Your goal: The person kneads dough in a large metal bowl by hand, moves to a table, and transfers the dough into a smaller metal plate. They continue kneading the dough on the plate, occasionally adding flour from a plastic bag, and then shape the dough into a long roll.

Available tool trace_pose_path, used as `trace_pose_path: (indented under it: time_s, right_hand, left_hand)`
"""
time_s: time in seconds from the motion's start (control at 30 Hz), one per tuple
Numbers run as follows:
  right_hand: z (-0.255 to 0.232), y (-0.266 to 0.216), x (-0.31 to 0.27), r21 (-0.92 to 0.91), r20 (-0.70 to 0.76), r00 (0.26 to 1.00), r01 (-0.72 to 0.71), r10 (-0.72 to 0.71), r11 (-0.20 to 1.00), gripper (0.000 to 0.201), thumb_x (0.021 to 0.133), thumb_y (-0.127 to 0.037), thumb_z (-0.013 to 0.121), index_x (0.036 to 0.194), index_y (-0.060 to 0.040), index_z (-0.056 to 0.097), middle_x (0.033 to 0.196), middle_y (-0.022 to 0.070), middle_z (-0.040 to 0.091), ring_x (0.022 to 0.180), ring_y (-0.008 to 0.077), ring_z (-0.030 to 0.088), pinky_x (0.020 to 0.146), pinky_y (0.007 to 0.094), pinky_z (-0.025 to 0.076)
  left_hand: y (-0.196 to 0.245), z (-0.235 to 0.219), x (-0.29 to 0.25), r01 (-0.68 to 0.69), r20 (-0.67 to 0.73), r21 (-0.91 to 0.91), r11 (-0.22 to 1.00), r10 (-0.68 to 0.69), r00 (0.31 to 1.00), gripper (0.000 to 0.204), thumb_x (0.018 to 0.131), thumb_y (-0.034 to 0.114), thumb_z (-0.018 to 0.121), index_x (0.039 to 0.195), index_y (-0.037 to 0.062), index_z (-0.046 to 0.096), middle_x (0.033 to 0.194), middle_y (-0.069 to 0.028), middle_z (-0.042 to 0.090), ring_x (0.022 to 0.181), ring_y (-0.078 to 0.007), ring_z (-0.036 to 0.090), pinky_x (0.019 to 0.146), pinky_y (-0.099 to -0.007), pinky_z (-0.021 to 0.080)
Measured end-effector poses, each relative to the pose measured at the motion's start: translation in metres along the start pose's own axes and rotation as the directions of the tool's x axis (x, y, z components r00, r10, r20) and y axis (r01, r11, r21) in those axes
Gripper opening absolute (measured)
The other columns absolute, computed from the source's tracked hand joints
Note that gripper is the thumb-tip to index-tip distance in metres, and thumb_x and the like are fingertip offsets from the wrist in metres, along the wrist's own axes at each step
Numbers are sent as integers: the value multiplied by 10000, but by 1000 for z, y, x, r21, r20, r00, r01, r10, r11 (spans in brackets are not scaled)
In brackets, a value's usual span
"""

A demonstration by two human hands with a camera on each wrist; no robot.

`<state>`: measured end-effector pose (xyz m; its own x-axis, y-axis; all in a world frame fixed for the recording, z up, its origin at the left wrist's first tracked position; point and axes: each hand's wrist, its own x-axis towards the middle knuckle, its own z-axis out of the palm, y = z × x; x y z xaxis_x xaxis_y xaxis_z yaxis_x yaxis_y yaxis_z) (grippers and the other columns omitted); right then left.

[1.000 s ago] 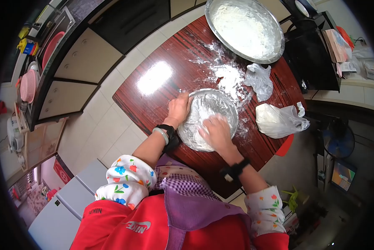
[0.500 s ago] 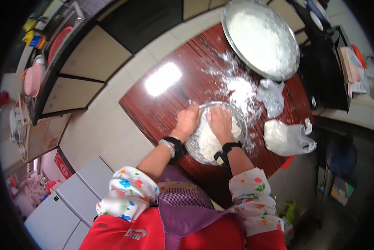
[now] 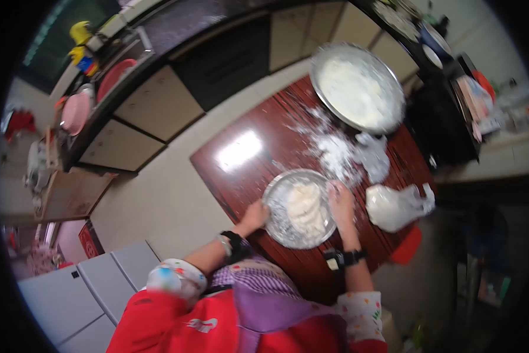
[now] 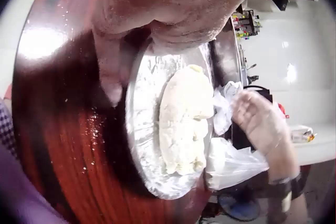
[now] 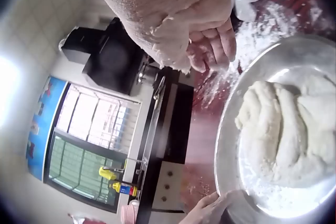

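A folded, oblong lump of pale dough (image 3: 305, 212) lies in a round, flour-dusted metal pan (image 3: 279, 222) near the front of the table. At the pan's left rim my left hand (image 3: 254, 216) grips the edge, one finger hanging down outside it in the left wrist view. My right hand (image 3: 342, 206) is off the dough, by the pan's right side. Its fingers (image 5: 212, 45) are loosely bent, with nothing held in them. Bits of dough and flour cling to the right palm (image 4: 265, 129).
A large metal basin (image 3: 395, 109) of flour stands at the far side of the table (image 3: 264, 126). Spilled flour (image 3: 338, 159) lies between basin and pan. To the right are a crumpled plastic bag (image 3: 373, 159) and a plastic bag with pale contents (image 3: 387, 209).
My right hand, pressing on the dough half a second ago, has lifted off and moved to the pan's right side. The left hand stays at the left rim. The head view has shifted.
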<state>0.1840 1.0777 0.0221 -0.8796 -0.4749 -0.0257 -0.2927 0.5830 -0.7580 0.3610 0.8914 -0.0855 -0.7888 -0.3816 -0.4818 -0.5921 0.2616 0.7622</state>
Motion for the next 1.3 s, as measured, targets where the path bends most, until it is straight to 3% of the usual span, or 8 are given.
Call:
trace_pose_path:
  time_s: [0.17,0.33,0.43,0.6,0.8,1.1,1.2,1.3]
  right_hand:
    - [35,55,-35,56,-62,974,-215,219,975,277,888,-156,526,1065,51,575,975,243,630,910,391,609,827,401,474]
    - [68,53,-14,-39,-96,967,-241,237,970,387,852,-259,595,1091,44,569,1091,263,580,1040,401,539,927,448,401]
    - [81,34,-6,-192,105,990,-74,95,979,372,812,-269,637,1053,11,589,1060,245,585,1018,394,534,899,452,408]
    - [60,-32,-63,-415,68,968,246,-240,876,232,725,-282,692,763,-83,579,806,119,524,851,323,520,738,462,403]
    - [93,6,-119,-482,87,942,325,-325,814,182,690,-236,674,703,-115,539,771,76,497,842,295,513,742,457,397]
    - [115,35,12,-645,-33,993,64,-111,761,210,861,-260,543,962,-80,587,979,113,591,1038,311,516,849,462,397]
    - [99,13,25,-459,202,977,35,66,888,258,866,-216,556,1047,-31,565,1092,177,575,1056,338,510,916,448,394]
    - [60,-8,10,-367,9,978,-190,207,911,304,863,-165,569,1110,12,544,1107,215,574,1084,347,515,955,437,387]
  left_hand:
    - [8,-21,-1,-47,202,72,996,31,979,374,874,301,565,1021,-42,554,895,-286,615,794,-450,611,688,-469,497]
    - [46,-17,32,-228,-40,350,909,257,965,316,884,305,550,964,2,510,906,-255,619,845,-425,603,717,-497,480]
    - [48,-3,57,-196,-77,475,858,263,962,276,888,296,536,962,30,534,858,-240,631,775,-421,620,679,-507,494]
    - [46,0,57,-236,-155,459,856,339,928,277,897,301,523,956,32,541,819,-222,635,706,-414,625,657,-507,499]
    - [47,3,57,-299,-181,427,854,404,896,251,896,267,547,853,21,519,776,-212,614,663,-407,608,575,-485,492]
    - [46,3,51,-322,-221,363,874,417,882,249,901,235,547,793,12,515,755,-209,608,668,-408,602,580,-479,481]
    - [42,0,49,-224,-242,296,929,299,923,260,918,232,517,851,-18,536,754,-259,602,682,-434,593,599,-505,465]
    - [37,-2,34,-186,-264,190,964,232,936,282,918,225,502,822,-38,531,777,-268,602,733,-432,596,643,-487,479]
